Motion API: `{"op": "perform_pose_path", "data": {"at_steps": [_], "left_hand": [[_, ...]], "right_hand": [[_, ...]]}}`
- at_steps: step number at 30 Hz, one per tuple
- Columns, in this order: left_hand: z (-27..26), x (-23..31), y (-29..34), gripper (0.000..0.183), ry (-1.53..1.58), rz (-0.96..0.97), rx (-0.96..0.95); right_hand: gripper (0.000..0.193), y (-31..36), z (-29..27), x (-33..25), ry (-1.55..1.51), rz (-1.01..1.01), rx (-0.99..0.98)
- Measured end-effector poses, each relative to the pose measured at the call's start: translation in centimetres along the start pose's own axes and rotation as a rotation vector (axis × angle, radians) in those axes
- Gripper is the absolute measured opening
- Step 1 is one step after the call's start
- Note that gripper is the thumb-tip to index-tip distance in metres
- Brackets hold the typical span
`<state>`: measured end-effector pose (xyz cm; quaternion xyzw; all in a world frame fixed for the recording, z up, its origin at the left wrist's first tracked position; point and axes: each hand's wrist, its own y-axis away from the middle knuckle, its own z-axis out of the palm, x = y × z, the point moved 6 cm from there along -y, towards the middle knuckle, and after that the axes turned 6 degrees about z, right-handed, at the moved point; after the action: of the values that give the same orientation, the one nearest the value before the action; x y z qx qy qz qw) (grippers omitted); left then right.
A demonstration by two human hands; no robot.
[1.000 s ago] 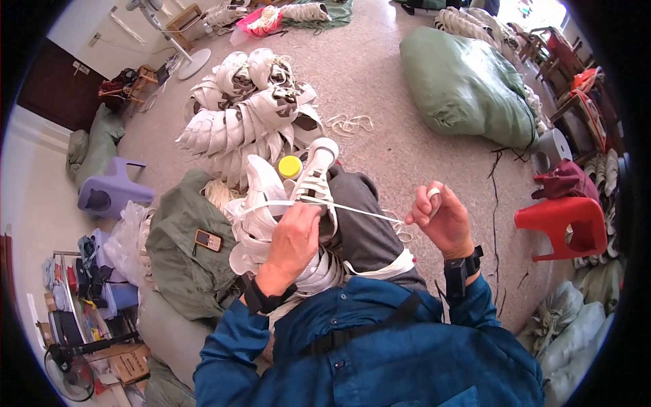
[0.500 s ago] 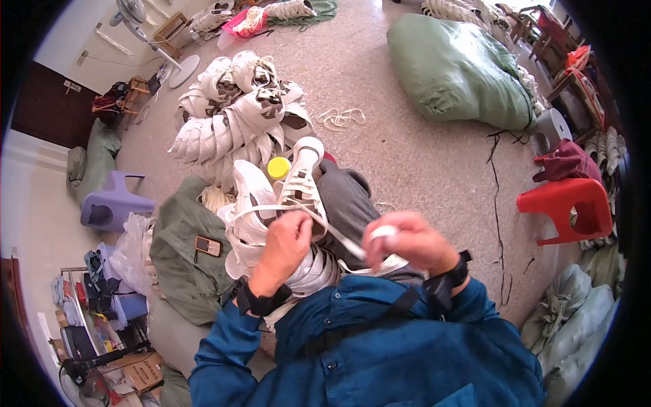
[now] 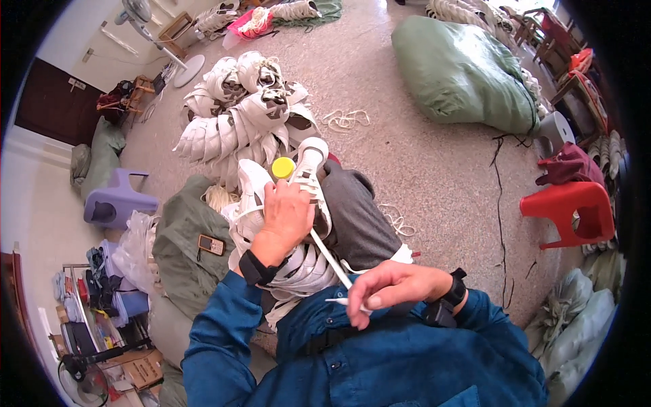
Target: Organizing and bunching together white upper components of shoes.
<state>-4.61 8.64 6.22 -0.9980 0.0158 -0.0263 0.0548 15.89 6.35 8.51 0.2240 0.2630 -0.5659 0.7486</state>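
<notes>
A white shoe upper (image 3: 313, 157) lies in front of me with its toe pointing away, partly laced. My left hand (image 3: 285, 216) is closed over its lacing, with the fingertips bent down and what they pinch hidden. From under that hand a flat white shoelace (image 3: 328, 254) runs taut toward my body. My right hand (image 3: 393, 290) grips the lace close to my shirt, and a short white tip sticks out past the fingers. Left of it rests a second white shoe upper (image 3: 252, 178). Between the two uppers shows a yellow round lid (image 3: 283, 167).
Nested white shoe uppers (image 3: 237, 119) are piled ahead. Loose laces (image 3: 347, 121) lie on the floor. A phone (image 3: 211, 245) rests on green cloth (image 3: 178, 271) at left. A purple stool (image 3: 121, 200), a red stool (image 3: 568, 214) and a big green sack (image 3: 464, 74) stand around.
My left hand has moved forward onto the shoe's lacing. My right hand has drawn back toward my body and lower, with the lace now stretched straight between the hands.
</notes>
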Motion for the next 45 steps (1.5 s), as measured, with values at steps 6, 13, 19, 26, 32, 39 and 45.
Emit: {"op": "perform_pose_path", "data": {"at_steps": [6, 13, 19, 26, 32, 39, 45], "left_hand": [[2.6, 1.3, 0.1, 0.018, -0.352, 0.145, -0.012], [-1.9, -6.2, 3.2, 0.007, 1.366, -0.526, 0.333], [-5.4, -12.3, 8.4, 0.015, 1.503, -0.641, 0.526], [-1.3, -1.0, 7.0, 0.023, 0.871, -0.450, 0.009], [4.7, 0.8, 3.9, 0.012, 0.724, -0.387, 0.245], [6.2, 0.1, 4.2, 0.011, 0.873, -0.505, 0.236], [6.4, 0.3, 4.2, 0.011, 0.899, -0.513, 0.226]], "right_hand": [[0.025, -0.4, -0.4, -0.9, 0.034, 0.009, 0.092], [0.022, 3.6, -6.5, -2.6, 0.456, -0.029, 0.581], [0.019, 4.3, -10.7, -4.7, 1.557, -0.051, 0.971], [0.010, -1.6, -11.4, -3.7, 1.401, -0.383, 1.202], [0.009, -5.2, -12.0, -2.0, 1.365, -0.451, 1.170], [0.008, -5.3, -11.9, -1.8, 1.414, -0.411, 1.190], [0.007, -5.3, -11.6, -1.7, 1.408, -0.490, 1.160]]}}
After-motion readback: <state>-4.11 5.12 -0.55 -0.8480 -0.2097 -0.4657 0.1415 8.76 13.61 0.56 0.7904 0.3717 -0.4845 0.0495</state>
